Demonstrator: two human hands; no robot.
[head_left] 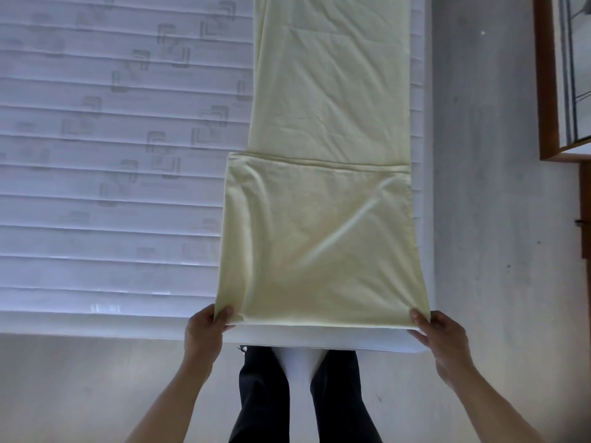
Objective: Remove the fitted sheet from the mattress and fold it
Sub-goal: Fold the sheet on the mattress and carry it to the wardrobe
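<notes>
Dark trouser legs (271, 394) of the person stand at the bottom centre on the pale grey floor (495, 219), right up against the near edge of the bed. Just above, both bare forearms reach fwd to the near end of a pale yellow fitted sheet (319, 235), folded into a long narrow strip. Left hand (204, 329) pinches the near left corner of the strip, thumb on top of the cloth, other fingers curled under it. Right hand (439, 334) pinches the near right corner the same way, thumb on top. Hands are well apart, w/ the near edge of the sheet stretched between them, approx level w/ the mattress edge. Sheet strip lies along the right side of a white quilted mattress (112, 155) w/ faint grey square motifs and horizontal stitched bands, and runs away from the person out of view at the top. A cross seam or fold edge crosses the strip about halfway up; the near part looks slightly wider and lifted, w/ soft diagonal creases. At the far right, a brown wooden frame (548, 91) holding a glass or mirror panel stands by the floor.
</notes>
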